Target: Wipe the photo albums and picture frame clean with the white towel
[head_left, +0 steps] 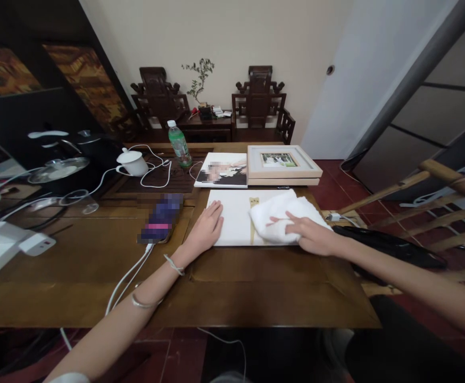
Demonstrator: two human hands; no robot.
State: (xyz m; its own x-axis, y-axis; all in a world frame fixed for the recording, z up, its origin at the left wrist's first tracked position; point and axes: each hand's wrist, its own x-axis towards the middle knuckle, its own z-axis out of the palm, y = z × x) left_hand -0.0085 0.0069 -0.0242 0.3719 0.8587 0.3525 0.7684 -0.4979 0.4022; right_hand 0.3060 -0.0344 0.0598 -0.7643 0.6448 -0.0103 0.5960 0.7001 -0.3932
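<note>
A white flat canvas panel (235,218) lies on the wooden table (97,266) in front of me. My left hand (205,229) rests flat on its left edge, fingers stretched out. My right hand (310,234) lies palm down on a folded white cloth (280,215) that covers the panel's right part, fingers spread over it. Behind the panel lie a photo print (222,170) and a stacked light wooden picture frame (282,164).
A phone (160,218) on a white cable lies left of the panel. Farther back stand a green bottle (179,143), a white teapot (132,162) and a tea tray. Kettles and a power strip sit at the left. A black case (388,247) and wooden chair are at right.
</note>
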